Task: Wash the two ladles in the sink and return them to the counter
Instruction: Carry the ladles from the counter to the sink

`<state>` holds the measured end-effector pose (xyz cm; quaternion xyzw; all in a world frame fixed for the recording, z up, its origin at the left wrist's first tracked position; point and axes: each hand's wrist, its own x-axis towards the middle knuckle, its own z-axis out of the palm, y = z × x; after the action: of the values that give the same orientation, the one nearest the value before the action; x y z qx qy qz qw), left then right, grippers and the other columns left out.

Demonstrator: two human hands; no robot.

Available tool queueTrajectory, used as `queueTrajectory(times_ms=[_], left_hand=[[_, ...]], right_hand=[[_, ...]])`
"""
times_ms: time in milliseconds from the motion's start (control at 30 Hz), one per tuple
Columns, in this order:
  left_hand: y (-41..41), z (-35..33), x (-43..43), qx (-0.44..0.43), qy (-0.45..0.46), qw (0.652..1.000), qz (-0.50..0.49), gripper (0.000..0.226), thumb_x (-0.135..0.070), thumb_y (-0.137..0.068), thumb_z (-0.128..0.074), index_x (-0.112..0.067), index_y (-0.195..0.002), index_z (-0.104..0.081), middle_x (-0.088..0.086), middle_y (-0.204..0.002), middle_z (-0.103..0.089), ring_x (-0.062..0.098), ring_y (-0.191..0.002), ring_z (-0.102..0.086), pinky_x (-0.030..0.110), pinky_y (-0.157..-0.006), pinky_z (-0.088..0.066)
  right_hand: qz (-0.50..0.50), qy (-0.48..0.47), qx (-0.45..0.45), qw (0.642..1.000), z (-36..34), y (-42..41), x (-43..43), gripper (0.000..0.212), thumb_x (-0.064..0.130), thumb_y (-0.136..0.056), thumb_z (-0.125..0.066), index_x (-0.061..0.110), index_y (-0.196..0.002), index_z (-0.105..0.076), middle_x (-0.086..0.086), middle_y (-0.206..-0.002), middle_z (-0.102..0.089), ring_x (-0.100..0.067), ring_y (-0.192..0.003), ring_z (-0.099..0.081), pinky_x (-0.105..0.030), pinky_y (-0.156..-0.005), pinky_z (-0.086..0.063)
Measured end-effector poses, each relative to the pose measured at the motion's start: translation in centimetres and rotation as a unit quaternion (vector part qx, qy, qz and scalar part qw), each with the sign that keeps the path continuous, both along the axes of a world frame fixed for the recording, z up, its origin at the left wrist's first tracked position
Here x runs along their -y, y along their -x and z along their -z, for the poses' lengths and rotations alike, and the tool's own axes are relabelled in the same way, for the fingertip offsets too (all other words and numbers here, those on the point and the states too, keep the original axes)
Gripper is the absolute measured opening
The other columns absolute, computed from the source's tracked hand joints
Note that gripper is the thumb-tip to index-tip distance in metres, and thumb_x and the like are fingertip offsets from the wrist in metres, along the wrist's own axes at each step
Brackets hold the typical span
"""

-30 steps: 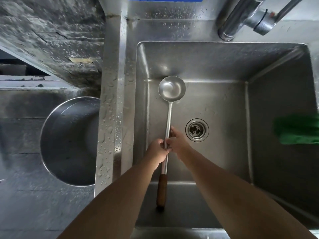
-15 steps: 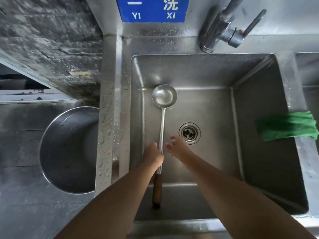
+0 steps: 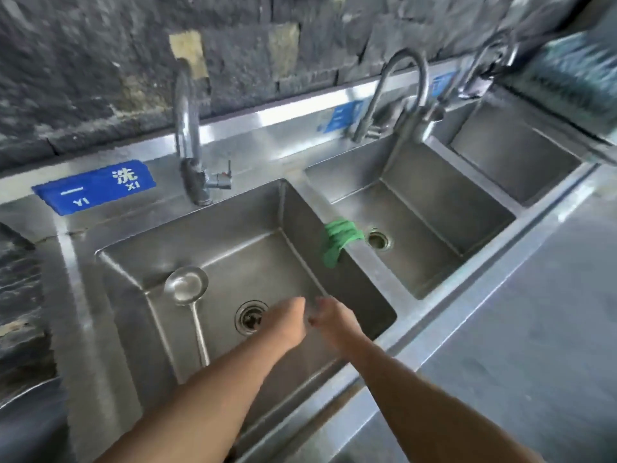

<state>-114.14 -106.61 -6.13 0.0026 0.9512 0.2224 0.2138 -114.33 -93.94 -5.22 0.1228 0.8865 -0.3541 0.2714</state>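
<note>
One steel ladle (image 3: 186, 285) lies in the left sink (image 3: 213, 228), bowl up at the far left of the basin. Its handle runs toward me and disappears behind my left forearm. My left hand (image 3: 287, 324) hovers over the basin just right of the drain (image 3: 250, 317), holding nothing, fingers loosely bent downward. My right hand (image 3: 331, 321) is close beside it, blurred, fingers apart and empty. Neither hand touches the ladle. No second ladle is in view.
A green cloth (image 3: 340, 242) hangs over the divider to the middle sink (image 3: 430, 282). A third sink (image 3: 484, 182) lies further right. A faucet (image 3: 188, 135) stands behind the left sink. The grey counter (image 3: 541, 329) runs along the right. A metal pot rim (image 3: 23, 392) shows at lower left.
Both hands have let go of the ladle handle and moved right of it. The ladle now lies in the sink. My view has swung up and to the right.
</note>
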Motion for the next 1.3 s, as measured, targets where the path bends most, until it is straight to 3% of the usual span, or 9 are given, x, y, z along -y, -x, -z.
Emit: queueTrajectory(times_ms=[100,233,433,567,700,867,1300], left_hand=[[-0.3,-3.6,-8.0,-0.027,0.004,0.996,0.081,0.017,-0.019,-0.089,-0.056,-0.017,-0.106,-0.060,0.009,-0.109,-0.066,0.033,-0.105,-0.063,0.038,-0.083,-0.051],[-2.6,-5.9,-19.1,-0.065,0.002,0.979,0.195,0.018,-0.015,-0.088,-0.055,-0.013,-0.105,-0.060,0.011,-0.114,-0.064,0.033,-0.110,-0.061,0.039,-0.087,-0.051],[-12.2,-8.8,-40.1,-0.099,-0.007,0.925,0.366,0.026,-0.020,-0.089,-0.056,-0.020,-0.115,-0.059,0.004,-0.125,-0.059,0.029,-0.117,-0.058,0.037,-0.094,-0.050],[-20.3,-9.7,-52.1,-0.094,-0.024,0.879,0.468,0.027,-0.021,-0.089,-0.057,-0.022,-0.116,-0.058,0.002,-0.128,-0.058,0.028,-0.116,-0.058,0.035,-0.095,-0.049],[-29.0,-10.7,-62.2,-0.102,-0.028,0.807,0.581,0.028,-0.018,-0.090,-0.057,-0.019,-0.117,-0.059,0.005,-0.128,-0.060,0.027,-0.117,-0.058,0.034,-0.095,-0.049],[-41.8,-11.7,-73.0,-0.111,-0.049,0.691,0.712,0.029,-0.029,-0.089,-0.058,-0.027,-0.118,-0.058,-0.001,-0.124,-0.060,0.024,-0.111,-0.060,0.035,-0.091,-0.051],[-71.5,-10.5,-93.2,-0.083,-0.078,0.430,0.896,0.034,-0.027,-0.094,-0.058,-0.025,-0.127,-0.056,0.000,-0.127,-0.061,0.023,-0.111,-0.061,0.040,-0.093,-0.053]], right_hand=[[0.076,-0.021,-0.058,0.995,-2.9,-2.6,-8.1,0.047,0.032,-0.086,-0.066,0.013,-0.128,-0.059,-0.011,-0.118,-0.066,-0.027,-0.111,-0.061,-0.036,-0.092,-0.051],[0.153,-0.037,-0.106,0.982,-4.9,-8.3,-19.3,0.049,0.024,-0.085,-0.067,0.015,-0.132,-0.055,-0.010,-0.118,-0.066,-0.024,-0.111,-0.061,-0.027,-0.089,-0.045],[0.288,-0.082,-0.122,0.946,-7.3,-23.2,-38.7,0.053,0.031,-0.084,-0.066,0.017,-0.133,-0.052,-0.007,-0.121,-0.060,-0.022,-0.112,-0.058,-0.025,-0.086,-0.042],[0.396,-0.107,-0.128,0.903,-8.9,-34.7,-48.2,0.052,0.030,-0.084,-0.067,0.015,-0.132,-0.052,-0.008,-0.118,-0.060,-0.022,-0.114,-0.055,-0.024,-0.086,-0.039],[0.506,-0.121,-0.130,0.844,-10.2,-45.6,-54.4,0.055,0.033,-0.085,-0.065,0.014,-0.135,-0.051,-0.010,-0.124,-0.058,-0.025,-0.118,-0.054,-0.027,-0.094,-0.042],[0.636,-0.128,-0.125,0.750,-10.9,-58.7,-59.5,0.058,0.037,-0.087,-0.063,0.019,-0.139,-0.047,-0.005,-0.125,-0.056,-0.018,-0.116,-0.056,-0.023,-0.089,-0.041],[0.842,-0.145,-0.076,0.514,-10.1,-84.4,-70.5,0.054,0.036,-0.089,-0.064,0.022,-0.138,-0.048,-0.002,-0.124,-0.060,-0.016,-0.108,-0.060,-0.029,-0.094,-0.050]])
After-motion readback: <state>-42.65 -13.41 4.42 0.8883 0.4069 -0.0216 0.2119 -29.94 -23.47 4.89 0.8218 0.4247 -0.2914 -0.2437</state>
